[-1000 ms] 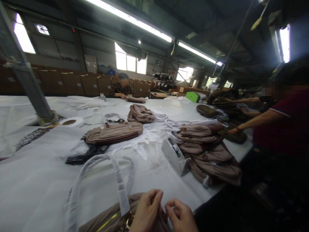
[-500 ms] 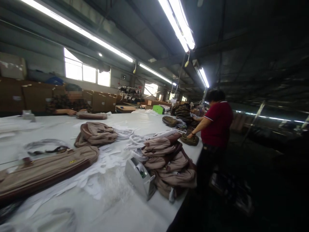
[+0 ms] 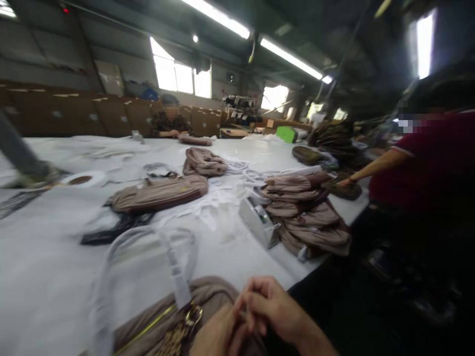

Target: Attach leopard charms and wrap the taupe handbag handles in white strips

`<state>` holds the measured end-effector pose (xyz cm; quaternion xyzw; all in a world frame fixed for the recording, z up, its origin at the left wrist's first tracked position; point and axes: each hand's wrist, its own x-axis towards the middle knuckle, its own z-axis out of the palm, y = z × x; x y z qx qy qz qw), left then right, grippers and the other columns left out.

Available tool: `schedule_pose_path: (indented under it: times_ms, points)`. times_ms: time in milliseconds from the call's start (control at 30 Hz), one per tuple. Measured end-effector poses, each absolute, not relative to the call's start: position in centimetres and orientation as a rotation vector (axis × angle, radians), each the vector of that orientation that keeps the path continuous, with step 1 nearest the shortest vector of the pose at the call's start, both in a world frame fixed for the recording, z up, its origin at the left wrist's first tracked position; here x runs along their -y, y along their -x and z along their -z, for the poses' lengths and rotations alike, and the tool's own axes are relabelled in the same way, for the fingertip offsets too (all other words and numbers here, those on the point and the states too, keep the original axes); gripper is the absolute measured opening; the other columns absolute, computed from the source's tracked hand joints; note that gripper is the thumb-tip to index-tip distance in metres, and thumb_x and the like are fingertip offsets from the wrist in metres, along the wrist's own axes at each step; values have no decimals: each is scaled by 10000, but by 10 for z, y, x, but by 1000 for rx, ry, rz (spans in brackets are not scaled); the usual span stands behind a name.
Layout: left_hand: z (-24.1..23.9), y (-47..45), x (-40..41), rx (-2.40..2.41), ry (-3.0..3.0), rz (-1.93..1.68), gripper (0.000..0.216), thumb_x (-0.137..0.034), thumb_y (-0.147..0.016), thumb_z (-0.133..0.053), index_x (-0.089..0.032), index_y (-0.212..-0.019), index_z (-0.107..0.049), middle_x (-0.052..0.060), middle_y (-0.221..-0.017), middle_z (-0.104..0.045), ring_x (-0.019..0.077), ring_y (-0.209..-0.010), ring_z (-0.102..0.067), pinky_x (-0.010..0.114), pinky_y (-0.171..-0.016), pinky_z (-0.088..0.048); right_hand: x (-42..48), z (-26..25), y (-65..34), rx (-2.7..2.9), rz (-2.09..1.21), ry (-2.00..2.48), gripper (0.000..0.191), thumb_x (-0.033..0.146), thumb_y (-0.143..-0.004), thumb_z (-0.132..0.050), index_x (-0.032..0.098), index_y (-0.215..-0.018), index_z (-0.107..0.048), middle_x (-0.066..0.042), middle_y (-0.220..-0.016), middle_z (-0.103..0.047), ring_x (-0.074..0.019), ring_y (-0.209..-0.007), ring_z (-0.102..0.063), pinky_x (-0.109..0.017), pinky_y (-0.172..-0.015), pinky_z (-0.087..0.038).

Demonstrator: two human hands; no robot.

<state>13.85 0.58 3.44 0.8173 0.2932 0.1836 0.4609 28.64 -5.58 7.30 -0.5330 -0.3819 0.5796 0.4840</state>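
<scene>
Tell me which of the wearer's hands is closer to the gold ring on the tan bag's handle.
Left. The left hand lies on the tan bag just right of the gold ring. The right hand sits farther right, its fingers folded over the left hand.

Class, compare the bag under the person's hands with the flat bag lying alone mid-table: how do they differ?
The near bag has white-wrapped handles standing up in a loop; the flat bag shows none raised. Both hands, left hand and right hand, rest at the near bag; the flat bag lies untouched. Both are tan, on the table.
</scene>
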Motion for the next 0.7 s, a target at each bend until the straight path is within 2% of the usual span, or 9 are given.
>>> schedule_pose_path:
  times_ms: [100, 167, 267, 400, 500, 700]
  points:
    - [-31, -103, -1, -952, -2007, -554, 211, -381, -822, -511, -220, -714, -595, 40, -766, -619, 194, -738, -585, 286, -677, -447, 57, -80, -287, 882, -1347, 1286, 283, 425, -810, -591, 148, -774, -544, 7, -632, -579, -71, -468, -499, -169, -440, -362]
    - [-26, -80, -5, -1223, -1875, -660, 246, -446, -813, -515, -211, -759, -563, 16, -728, -591, 176, -672, -562, 285, -643, -444, 57, -81, -284, 994, -1263, 1424, 255, 395, -825, -585, 146, -775, -568, 18, -623, -550, -79, -526, -507, -177, -500, -393]
    - [-15, -54, -13, -1534, -1627, -662, 399, -574, -743, -541, -202, -887, -535, 1, -715, -577, 185, -626, -552, 311, -614, -467, 55, -77, -268, 1150, -1196, 1610, 235, 371, -840, -556, 150, -786, -613, 19, -611, -533, -89, -542, -493, -180, -489, -373]
    - [-2, -53, -16, -1527, -1764, -598, 498, -547, -716, -582, -165, -1026, -504, 81, -958, -591, 257, -907, -563, 400, -814, -457, 48, -59, -239, 1241, -1122, 1720, 196, 306, -843, -521, 166, -779, -642, 17, -590, -570, -105, -513, -527, -193, -477, -372]
    - [0, -64, -15, -1506, -1976, -500, 433, -471, -740, -573, -167, -1043, -525, 99, -1028, -581, 286, -991, -532, 438, -874, -412, 44, -44, -229, 1392, -943, 1779, 171, 238, -835, -509, 185, -776, -661, 4, -648, -637, -128, -587, -585, -207, -550, -399]
    - [-6, -65, -20, -1399, -2107, -275, 207, -371, -802, -491, -210, -898, -578, 59, -864, -612, 261, -852, -569, 388, -779, -432, 49, -24, -229, 1517, -771, 1852, 189, 185, -848, -475, 206, -820, -661, -10, -747, -679, -147, -696, -630, -214, -636, -416]
